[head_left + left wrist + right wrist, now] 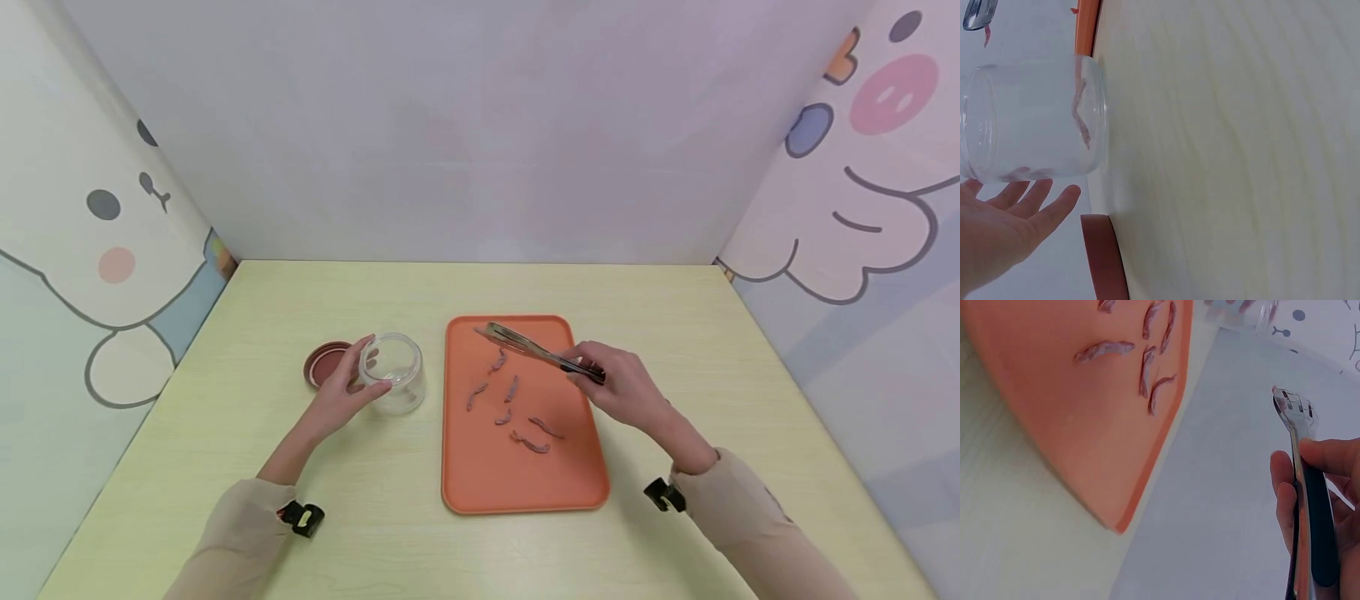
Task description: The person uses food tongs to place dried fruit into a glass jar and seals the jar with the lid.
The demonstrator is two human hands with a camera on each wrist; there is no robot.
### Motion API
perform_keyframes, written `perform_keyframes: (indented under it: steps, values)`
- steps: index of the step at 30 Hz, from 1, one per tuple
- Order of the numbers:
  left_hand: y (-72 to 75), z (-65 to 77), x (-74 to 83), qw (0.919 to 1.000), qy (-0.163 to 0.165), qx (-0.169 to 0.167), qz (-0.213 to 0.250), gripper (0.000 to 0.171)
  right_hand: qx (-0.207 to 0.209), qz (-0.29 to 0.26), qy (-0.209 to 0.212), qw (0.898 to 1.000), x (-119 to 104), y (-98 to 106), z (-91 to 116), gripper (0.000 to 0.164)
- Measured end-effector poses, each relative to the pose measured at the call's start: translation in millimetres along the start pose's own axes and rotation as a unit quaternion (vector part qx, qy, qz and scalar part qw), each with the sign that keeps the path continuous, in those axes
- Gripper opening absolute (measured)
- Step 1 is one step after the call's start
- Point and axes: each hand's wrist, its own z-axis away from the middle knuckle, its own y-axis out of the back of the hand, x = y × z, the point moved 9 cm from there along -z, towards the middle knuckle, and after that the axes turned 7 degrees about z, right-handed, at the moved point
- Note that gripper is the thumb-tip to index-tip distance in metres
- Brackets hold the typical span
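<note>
My left hand holds a clear glass jar, thumb at the near side and fingers at the far side. In the left wrist view a thin reddish meat-like strip shows through the glass near the base. The right hand grips metal tongs with dark handles, raised over the far part of an orange tray. At the tongs' tips hangs another strip. Several similar strips lie scattered on the tray.
A reddish-brown round lid lies on the light wooden table, left of the jar and partly behind the left hand. A pale wall stands at the back, with cartoon-printed panels at both sides.
</note>
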Motion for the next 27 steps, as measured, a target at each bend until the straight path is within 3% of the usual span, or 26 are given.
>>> perform_keyframes:
  steps: [12,27]
  values:
    - [-0.9,0.2,1.1,1.0000,0.003,-0.002,0.004,0.073,0.005,-0.037,0.076,0.996,-41.5,-23.4,-26.9,0.024]
    - [-0.6,0.6,1.4,0.9999,0.010,-0.002,-0.006,0.073,-0.036,-0.049,0.062,0.996,-66.7,-53.5,-53.3,0.021]
